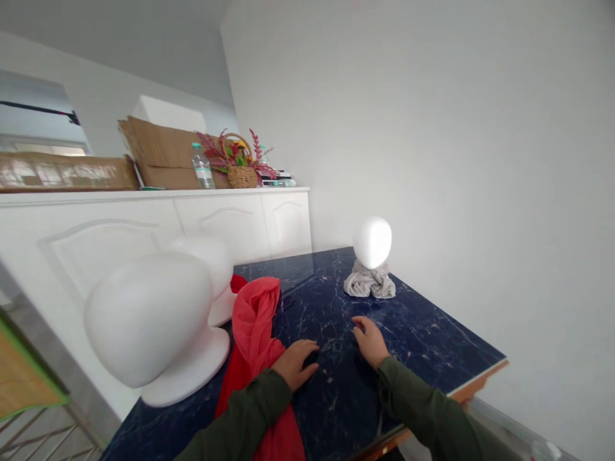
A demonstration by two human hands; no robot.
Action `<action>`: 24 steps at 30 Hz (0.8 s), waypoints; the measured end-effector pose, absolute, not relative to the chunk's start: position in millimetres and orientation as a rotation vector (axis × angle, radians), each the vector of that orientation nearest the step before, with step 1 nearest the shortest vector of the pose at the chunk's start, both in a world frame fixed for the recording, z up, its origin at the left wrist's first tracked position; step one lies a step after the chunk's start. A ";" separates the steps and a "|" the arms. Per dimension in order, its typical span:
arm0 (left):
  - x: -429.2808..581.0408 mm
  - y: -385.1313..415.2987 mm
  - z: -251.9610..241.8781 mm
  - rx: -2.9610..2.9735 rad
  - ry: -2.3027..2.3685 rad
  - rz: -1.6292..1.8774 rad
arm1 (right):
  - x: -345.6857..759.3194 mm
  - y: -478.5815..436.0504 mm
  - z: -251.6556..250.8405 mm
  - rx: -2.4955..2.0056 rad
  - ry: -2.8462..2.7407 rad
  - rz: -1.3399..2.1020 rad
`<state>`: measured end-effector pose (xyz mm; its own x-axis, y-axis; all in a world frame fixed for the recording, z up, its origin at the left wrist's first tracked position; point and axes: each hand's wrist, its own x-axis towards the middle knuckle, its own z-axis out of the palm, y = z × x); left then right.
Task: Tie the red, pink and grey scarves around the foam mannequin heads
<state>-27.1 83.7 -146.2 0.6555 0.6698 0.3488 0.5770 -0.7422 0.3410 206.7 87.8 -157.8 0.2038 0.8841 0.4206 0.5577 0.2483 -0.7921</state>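
Grey cloth (368,282) is sitting gathered around the base of the far white head form (372,242): that portion is looking done. Red cloth (255,314) is lying loose on the worktop (331,410) beside the near head form (148,314), so it is apparently remaining unarranged. Left hand (295,365): grip is hanging half-open, empty, next to red cloth. Right hand (371,342): fingers are curling loosely, holding nothing. Bottle (202,169) label: illegible.
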 end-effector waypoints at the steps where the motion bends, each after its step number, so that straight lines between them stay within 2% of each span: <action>1: -29.0 85.6 -150.0 2.680 1.030 0.634 | 221.1 94.4 -156.8 -1.454 -1.472 0.319; 7: -31.8 79.5 -146.7 2.649 1.027 0.581 | 283.5 144.8 -142.4 -1.659 -1.404 -0.203; 10: -30.9 80.1 -147.4 2.632 1.014 0.615 | 292.6 171.5 -140.3 -1.794 -1.317 -0.342; 20: -31.9 80.7 -148.9 2.623 1.039 0.585 | 295.7 215.0 -144.3 -2.010 -1.334 -0.274; 24: -31.8 79.8 -146.6 2.598 1.054 0.575 | 304.0 223.7 -143.2 -2.022 -1.349 -0.112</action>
